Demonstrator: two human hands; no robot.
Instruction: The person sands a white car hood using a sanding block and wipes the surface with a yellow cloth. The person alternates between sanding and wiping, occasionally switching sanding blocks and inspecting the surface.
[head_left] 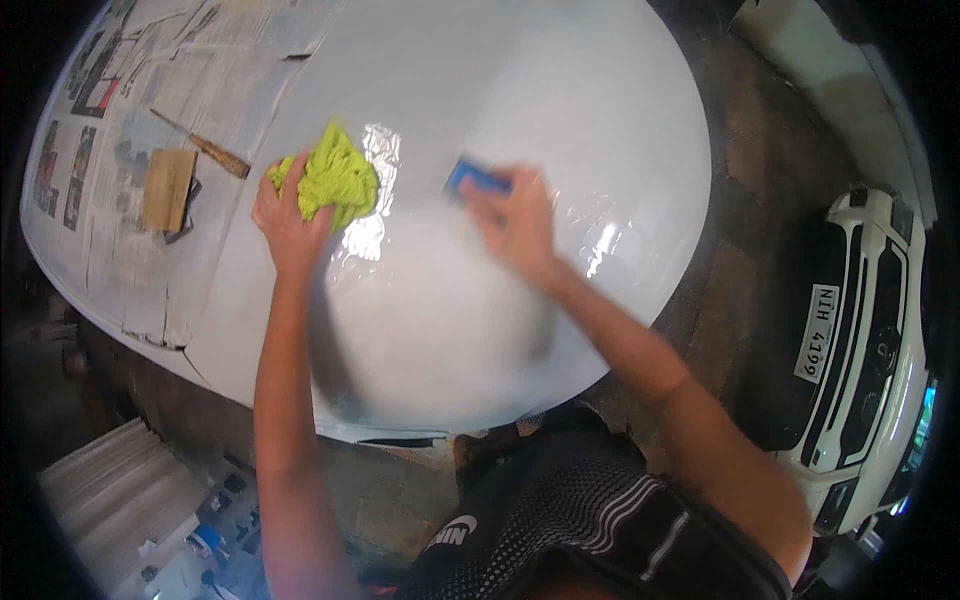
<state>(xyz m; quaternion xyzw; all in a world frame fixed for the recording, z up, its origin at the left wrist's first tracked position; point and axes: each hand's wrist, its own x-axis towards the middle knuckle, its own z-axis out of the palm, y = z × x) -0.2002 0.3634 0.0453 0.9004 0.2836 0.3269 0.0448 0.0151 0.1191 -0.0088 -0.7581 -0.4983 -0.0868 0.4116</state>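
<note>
A bright yellow-green cloth (338,182) is bunched under my left hand (290,225), whose fingers are closed round its left side. To the right, my right hand (522,222) grips a small blue block (477,178), slightly blurred, against the white car panel (470,330); it looks like a sanding block, but its underside is hidden. Shiny wet patches show on the panel beside the cloth and to the right of my right wrist.
Newspaper (225,60) covers the panel's left part. On it lie a screwdriver (222,157) and a tan rectangular block (168,190) over a dark piece. A white car (880,350) stands at the right. Pale corrugated sheeting (125,500) lies low at the left.
</note>
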